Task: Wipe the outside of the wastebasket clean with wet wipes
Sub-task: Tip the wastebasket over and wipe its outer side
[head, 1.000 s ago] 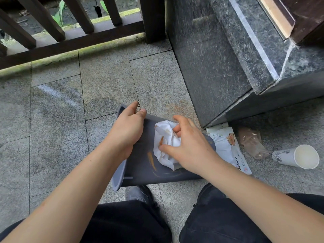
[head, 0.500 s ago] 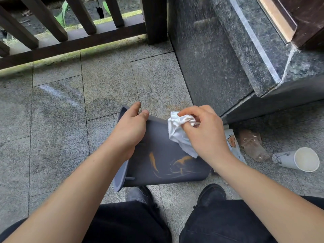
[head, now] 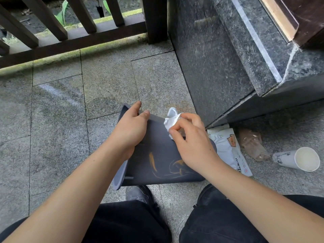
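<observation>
While lying sideways, wastebasket (head: 157, 151) rim leftward

grey wastebasket (head: 157, 155) on its side, orange-smeared, crumpled white wipe (head: 171, 122)

Wet-wipe pack (head: 228, 148) on floor just right of wastebasket (head: 163, 149): orange cartoon animal printed on white face; small dark print near upper left edge, too small to read. Lower end of pack: large dark characters along edge, partly cut off, not legible; small red round mark beside them. Paper cup (head: 298, 159) lying on side, well right of pack: dark line drawing on wall, no readable words. Wastebasket wall: orange smears only, no lettering.
</observation>
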The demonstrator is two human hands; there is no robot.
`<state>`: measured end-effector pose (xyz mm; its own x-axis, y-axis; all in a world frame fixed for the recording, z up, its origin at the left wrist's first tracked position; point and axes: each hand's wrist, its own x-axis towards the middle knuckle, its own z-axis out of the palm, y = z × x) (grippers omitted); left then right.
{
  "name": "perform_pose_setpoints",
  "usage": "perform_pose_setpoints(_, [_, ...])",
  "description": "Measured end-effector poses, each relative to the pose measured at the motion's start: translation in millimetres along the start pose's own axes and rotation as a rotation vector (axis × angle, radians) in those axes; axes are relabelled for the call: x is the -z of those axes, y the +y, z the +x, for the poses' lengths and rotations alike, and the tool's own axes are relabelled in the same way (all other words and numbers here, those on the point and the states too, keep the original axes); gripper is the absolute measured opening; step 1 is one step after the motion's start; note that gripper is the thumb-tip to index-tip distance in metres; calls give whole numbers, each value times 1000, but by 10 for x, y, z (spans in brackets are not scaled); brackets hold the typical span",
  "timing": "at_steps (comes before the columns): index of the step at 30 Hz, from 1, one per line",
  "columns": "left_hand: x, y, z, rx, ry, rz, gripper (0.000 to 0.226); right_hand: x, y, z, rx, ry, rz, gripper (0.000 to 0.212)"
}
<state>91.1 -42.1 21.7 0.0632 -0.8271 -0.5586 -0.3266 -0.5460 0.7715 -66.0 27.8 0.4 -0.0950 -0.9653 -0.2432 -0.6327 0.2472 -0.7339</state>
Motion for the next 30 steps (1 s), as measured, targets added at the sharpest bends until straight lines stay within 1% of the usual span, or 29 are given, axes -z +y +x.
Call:
perform_pose_setpoints(1, [3,0,-1,0,1,13,51,-21,14,-1,-4,5,10,2])
perform_pose_setpoints(2, [10,-3,4,2,5,25,50,-40,20,-3,-3,14,20,6])
perform_pose_setpoints(4, [17,-6,11,6,13,44,49,-61,25,5,6,28,59,23])
perform_pose_setpoints(6, [20,-14,4,6,10,46,47,-55,-30,27,14,7,132,43])
perform_pose_setpoints(8, [7,-21,-10,7,0,50,46,-53,-133,15,73,-26,195,54])
perform_pose_setpoints(9, [0,-21,-17,9,-7,46,46,-66,-188,-16,137,-30,191,53])
perform_pose_setpoints(11, [-14,-18,-13,15,-20,17,46,-107,-271,-120,253,-30,124,45])
perform_pose_setpoints(13, [-8,-7,6,29,-19,16,43,-147,-287,-208,322,-1,-10,36])
perform_pose_setpoints(15, [13,0,34,50,-7,-2,37,-166,-239,-228,351,22,-113,31])
perform_pose_setpoints(17, [33,1,60,63,20,-16,30,-154,-194,-194,334,-18,-116,25])
perform_pose_setpoints(19, [36,-3,78,60,40,15,28,-141,-155,-168,312,-93,-30,24])
perform_pose_setpoints(21, [32,-13,88,54,53,46,27,-149,-117,-183,314,-116,2,32])
perform_pose_setpoints(23, [28,-17,87,49,61,56,29,-170,-82,-201,332,-121,-34,46])
perform_pose_setpoints(25, [31,-18,90,45,63,62,31,-186,-32,-197,306,-156,-86,58])
perform_pose_setpoints(28, [49,-23,104,44,82,70,34,-182,102,-177,186,-215,-159,55])
perform_pose_setpoints(30, [78,-24,116,54,106,69,36,-161,243,-155,61,-228,-174,55])
